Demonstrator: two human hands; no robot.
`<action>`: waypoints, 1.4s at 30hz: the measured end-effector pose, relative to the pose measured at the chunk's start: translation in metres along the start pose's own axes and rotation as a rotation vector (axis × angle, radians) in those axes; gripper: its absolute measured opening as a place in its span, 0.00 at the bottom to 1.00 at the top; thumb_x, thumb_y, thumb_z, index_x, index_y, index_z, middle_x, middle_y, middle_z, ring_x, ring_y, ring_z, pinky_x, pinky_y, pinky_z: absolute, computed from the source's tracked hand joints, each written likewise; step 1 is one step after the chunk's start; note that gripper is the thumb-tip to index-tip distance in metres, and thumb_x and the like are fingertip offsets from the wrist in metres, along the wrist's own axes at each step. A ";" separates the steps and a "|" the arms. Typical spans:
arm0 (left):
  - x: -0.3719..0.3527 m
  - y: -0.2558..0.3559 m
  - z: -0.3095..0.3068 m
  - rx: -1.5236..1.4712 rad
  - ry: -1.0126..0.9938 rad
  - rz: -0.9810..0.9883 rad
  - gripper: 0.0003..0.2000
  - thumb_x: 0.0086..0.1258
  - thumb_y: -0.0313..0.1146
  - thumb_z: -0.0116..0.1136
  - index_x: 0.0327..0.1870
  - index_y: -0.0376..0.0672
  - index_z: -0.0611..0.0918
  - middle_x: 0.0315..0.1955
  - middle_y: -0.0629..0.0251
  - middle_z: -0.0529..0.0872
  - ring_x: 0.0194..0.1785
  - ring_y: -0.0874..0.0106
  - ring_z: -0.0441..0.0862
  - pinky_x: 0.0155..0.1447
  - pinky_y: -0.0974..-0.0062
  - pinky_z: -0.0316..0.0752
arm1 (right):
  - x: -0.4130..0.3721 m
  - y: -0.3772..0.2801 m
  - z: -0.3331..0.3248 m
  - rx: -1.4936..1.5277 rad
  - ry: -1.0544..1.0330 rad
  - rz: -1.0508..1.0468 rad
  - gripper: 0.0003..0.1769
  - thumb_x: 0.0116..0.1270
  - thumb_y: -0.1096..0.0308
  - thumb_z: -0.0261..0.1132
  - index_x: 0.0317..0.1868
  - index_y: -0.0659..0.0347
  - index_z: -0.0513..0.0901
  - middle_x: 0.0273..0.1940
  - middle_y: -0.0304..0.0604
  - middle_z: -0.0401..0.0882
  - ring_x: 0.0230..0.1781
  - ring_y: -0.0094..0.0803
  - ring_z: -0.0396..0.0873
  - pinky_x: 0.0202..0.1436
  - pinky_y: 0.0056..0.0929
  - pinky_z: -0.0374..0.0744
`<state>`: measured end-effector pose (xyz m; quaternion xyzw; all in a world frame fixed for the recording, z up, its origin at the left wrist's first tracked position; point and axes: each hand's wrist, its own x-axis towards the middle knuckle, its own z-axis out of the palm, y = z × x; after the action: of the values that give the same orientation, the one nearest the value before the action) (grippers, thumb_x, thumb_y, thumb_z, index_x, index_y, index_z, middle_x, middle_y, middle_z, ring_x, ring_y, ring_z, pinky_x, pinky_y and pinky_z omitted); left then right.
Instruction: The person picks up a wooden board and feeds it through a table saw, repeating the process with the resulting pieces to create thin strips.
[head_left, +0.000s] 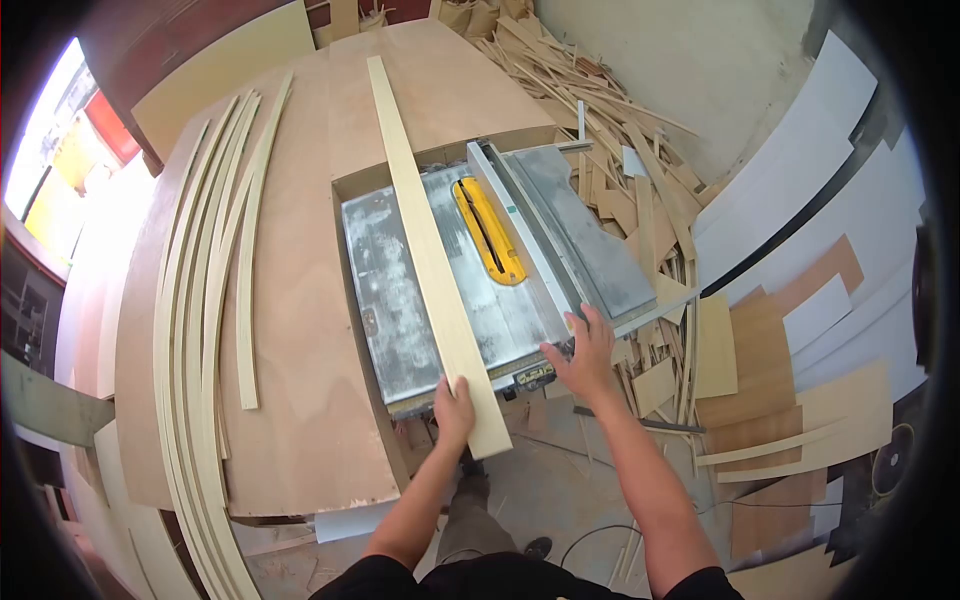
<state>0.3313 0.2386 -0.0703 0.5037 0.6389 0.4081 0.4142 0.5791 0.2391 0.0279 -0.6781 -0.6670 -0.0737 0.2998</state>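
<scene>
A long pale wooden board [425, 240] lies lengthwise across the grey metal top of a table saw [395, 300], left of the yellow blade insert [487, 232]. My left hand [455, 408] grips the board's near end. My right hand [583, 352] rests with fingers spread on the near end of the metal rip fence [525, 230], at the saw's front right corner.
A plywood bench top [300, 300] surrounds the saw. Several thin cut strips [215, 250] lie on its left side. Offcuts and scrap strips [610, 130] pile up right of and behind the saw. Wood and white panels [800, 330] lie at the right. My foot [470, 490] stands below.
</scene>
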 end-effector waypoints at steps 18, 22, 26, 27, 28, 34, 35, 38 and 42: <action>-0.313 -0.102 -0.011 -0.368 -0.584 -0.759 0.35 0.77 0.67 0.42 0.74 0.50 0.66 0.63 0.60 0.80 0.61 0.63 0.79 0.61 0.56 0.74 | -0.668 0.105 -0.293 0.729 -1.474 0.977 0.30 0.62 0.45 0.74 0.56 0.59 0.86 0.46 0.35 0.86 0.48 0.25 0.80 0.54 0.29 0.76; -0.258 -0.026 -0.003 -0.724 -0.211 -0.563 0.35 0.77 0.61 0.50 0.72 0.41 0.67 0.57 0.59 0.83 0.51 0.65 0.83 0.55 0.64 0.77 | -0.814 0.114 -0.374 0.755 -1.659 1.242 0.37 0.60 0.40 0.74 0.60 0.59 0.83 0.49 0.34 0.84 0.56 0.26 0.76 0.58 0.29 0.73; -0.236 -0.085 0.053 -0.118 -0.003 -0.143 0.19 0.73 0.37 0.63 0.58 0.35 0.75 0.47 0.56 0.85 0.47 0.68 0.83 0.53 0.68 0.78 | -0.871 0.100 -0.425 0.466 -1.559 1.507 0.36 0.62 0.37 0.72 0.57 0.60 0.85 0.47 0.37 0.85 0.54 0.27 0.78 0.59 0.31 0.73; -0.251 -0.084 0.062 -0.131 -0.056 -0.066 0.20 0.71 0.39 0.63 0.57 0.36 0.75 0.45 0.56 0.85 0.46 0.68 0.83 0.53 0.69 0.78 | -0.872 0.097 -0.430 0.434 -1.619 1.429 0.36 0.63 0.37 0.71 0.55 0.61 0.85 0.47 0.38 0.85 0.54 0.28 0.78 0.59 0.32 0.73; -0.270 -0.069 0.067 -0.118 -0.111 -0.119 0.21 0.71 0.39 0.64 0.57 0.36 0.75 0.45 0.56 0.85 0.46 0.68 0.83 0.54 0.69 0.78 | -0.873 0.093 -0.437 0.405 -1.675 1.348 0.36 0.64 0.36 0.70 0.54 0.62 0.86 0.47 0.40 0.85 0.55 0.29 0.78 0.60 0.33 0.73; -0.262 -0.026 0.088 0.059 -0.214 0.072 0.32 0.68 0.43 0.65 0.68 0.36 0.70 0.45 0.48 0.86 0.46 0.55 0.86 0.58 0.63 0.77 | -0.896 0.066 -0.475 0.333 -1.240 1.110 0.37 0.73 0.41 0.62 0.59 0.74 0.80 0.53 0.52 0.85 0.53 0.38 0.81 0.60 0.36 0.78; -0.249 -0.025 0.093 0.085 -0.211 0.129 0.34 0.68 0.44 0.65 0.70 0.36 0.68 0.45 0.47 0.87 0.47 0.53 0.85 0.58 0.62 0.77 | -0.902 0.066 -0.476 0.397 -1.198 1.172 0.37 0.73 0.42 0.62 0.60 0.73 0.80 0.54 0.52 0.84 0.55 0.38 0.80 0.61 0.37 0.78; -0.226 -0.007 0.102 0.181 -0.282 0.172 0.31 0.69 0.41 0.66 0.70 0.40 0.69 0.46 0.49 0.89 0.46 0.54 0.88 0.54 0.62 0.79 | -0.903 0.069 -0.483 0.502 -1.084 1.290 0.35 0.75 0.43 0.61 0.62 0.71 0.80 0.56 0.51 0.84 0.57 0.36 0.79 0.63 0.37 0.77; -0.208 0.012 0.118 0.277 -0.209 0.178 0.38 0.66 0.45 0.69 0.72 0.33 0.65 0.55 0.43 0.78 0.57 0.51 0.80 0.61 0.61 0.76 | -0.890 0.054 -0.485 0.427 -1.051 1.248 0.34 0.77 0.44 0.59 0.63 0.71 0.79 0.56 0.52 0.84 0.58 0.36 0.78 0.63 0.38 0.76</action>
<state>0.4769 0.0483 -0.0730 0.6499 0.5955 0.2967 0.3674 0.6876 -0.7676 -0.0413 -0.7972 -0.2224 0.5583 0.0582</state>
